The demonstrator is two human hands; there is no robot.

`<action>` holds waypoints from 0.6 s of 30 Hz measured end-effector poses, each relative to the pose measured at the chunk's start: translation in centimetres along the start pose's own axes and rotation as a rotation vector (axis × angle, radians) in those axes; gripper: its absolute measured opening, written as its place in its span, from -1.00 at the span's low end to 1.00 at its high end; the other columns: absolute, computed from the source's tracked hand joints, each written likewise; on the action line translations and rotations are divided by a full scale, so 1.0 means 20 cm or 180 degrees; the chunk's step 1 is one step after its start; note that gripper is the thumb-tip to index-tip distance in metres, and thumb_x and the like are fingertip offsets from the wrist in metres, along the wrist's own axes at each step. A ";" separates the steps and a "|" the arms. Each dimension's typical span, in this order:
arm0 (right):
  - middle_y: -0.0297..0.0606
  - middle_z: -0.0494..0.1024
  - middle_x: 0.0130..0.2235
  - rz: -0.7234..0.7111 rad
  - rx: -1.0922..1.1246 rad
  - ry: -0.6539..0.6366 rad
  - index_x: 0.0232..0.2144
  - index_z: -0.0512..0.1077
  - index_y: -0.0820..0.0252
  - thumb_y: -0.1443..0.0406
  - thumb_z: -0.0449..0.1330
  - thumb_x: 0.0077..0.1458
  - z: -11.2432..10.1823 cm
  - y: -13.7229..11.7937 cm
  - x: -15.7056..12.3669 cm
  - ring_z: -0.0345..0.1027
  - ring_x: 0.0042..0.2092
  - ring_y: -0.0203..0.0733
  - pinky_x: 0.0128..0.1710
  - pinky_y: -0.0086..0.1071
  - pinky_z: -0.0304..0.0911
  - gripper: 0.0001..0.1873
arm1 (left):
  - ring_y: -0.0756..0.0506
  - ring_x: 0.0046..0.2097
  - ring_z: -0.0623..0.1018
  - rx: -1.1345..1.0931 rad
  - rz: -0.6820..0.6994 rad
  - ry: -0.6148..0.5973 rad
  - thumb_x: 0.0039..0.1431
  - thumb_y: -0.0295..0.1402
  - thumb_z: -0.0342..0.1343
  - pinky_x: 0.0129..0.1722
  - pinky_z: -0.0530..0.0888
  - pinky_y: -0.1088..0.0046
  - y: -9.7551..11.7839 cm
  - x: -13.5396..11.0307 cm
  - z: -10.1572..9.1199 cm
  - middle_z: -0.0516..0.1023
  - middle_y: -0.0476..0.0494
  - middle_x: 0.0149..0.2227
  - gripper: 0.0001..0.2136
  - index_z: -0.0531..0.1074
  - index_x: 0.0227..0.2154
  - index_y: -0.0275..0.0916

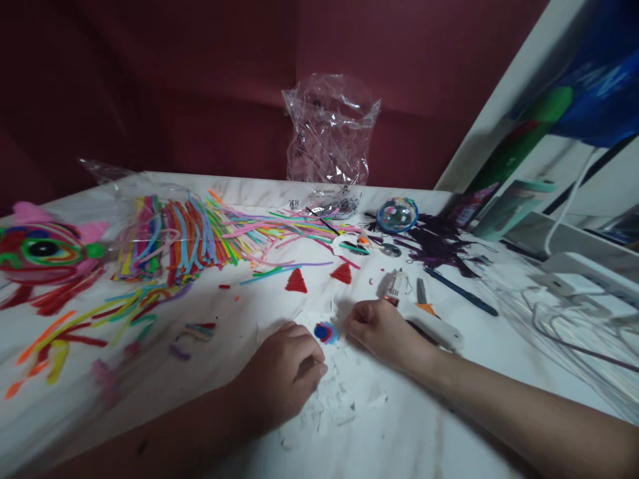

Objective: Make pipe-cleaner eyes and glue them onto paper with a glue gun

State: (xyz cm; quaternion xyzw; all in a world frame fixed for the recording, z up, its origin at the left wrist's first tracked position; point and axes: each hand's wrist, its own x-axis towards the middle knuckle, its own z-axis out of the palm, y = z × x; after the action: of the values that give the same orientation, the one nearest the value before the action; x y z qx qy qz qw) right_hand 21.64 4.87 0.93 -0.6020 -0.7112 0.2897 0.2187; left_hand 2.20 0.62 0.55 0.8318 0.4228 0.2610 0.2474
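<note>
- We are resting our left hand [289, 372] and right hand [377, 327] around the middle of the desk [414, 426]; a small blue-and-purple disc [325, 332] is lying between them, well short of the far edge.
- Our left fingers are bending inward together, the thumb lying close; we cannot tell whether they are pinching anything.
- Our right fingers are curling into a loose fist just beside the disc; what they might be gripping, we cannot tell.
- Pale scraps [342, 407] are littering the surface from the disc toward the near edge.
- Two red triangles [296, 281] are lying beyond the disc, toward the far edge.
- Our right arm is partly covering a white-handled tool [442, 327]; a dark pen [464, 293] is lying beyond it, toward the right edge.
- Coloured fuzzy stems [194, 236] are spreading toward the far left corner, and a multicoloured figure [44, 251] is sitting at the left edge.
- A clear bag [329, 150] is standing at the far edge, with a clear dome [398, 215] sitting to its right.
- Pale cables [564, 316] are crowding the right edge.
</note>
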 end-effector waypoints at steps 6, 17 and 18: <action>-0.39 0.29 -0.69 -0.0078 -0.0391 0.0076 -0.70 0.28 0.14 0.28 0.14 -0.06 0.02 -0.01 0.01 0.11 -0.58 -0.29 -0.58 -0.42 -0.07 -0.76 | -0.11 -0.26 0.43 0.0101 0.0080 -0.0085 0.07 -0.48 0.02 -0.24 0.36 0.36 0.00 0.00 0.00 0.47 -0.11 -0.41 -0.90 0.40 -0.50 -0.26; -0.37 0.46 -0.58 -0.0721 -0.0399 -0.0142 -0.51 0.46 0.20 0.41 0.09 0.00 -0.03 0.00 -0.04 0.26 -0.53 -0.29 -0.51 -0.45 0.13 -0.85 | -0.11 -0.26 0.41 0.0168 0.0166 -0.0112 0.10 -0.48 0.00 -0.23 0.34 0.33 -0.01 0.00 0.00 0.45 -0.13 -0.39 -0.89 0.40 -0.47 -0.27; -0.35 0.49 -0.55 -0.0757 -0.0463 -0.0112 -0.50 0.47 0.20 0.42 0.10 -0.01 -0.02 0.00 -0.04 0.29 -0.51 -0.28 -0.48 -0.45 0.16 -0.84 | -0.11 -0.26 0.41 0.0166 0.0182 -0.0102 0.10 -0.48 0.00 -0.24 0.34 0.33 -0.01 0.00 0.00 0.45 -0.13 -0.39 -0.89 0.40 -0.47 -0.27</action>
State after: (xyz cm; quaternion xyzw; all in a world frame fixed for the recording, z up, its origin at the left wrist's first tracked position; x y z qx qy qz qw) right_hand 22.00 4.15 1.34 -0.5226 -0.8004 0.2200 0.1947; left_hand 2.08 0.68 0.34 0.8537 0.4016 0.2435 0.2248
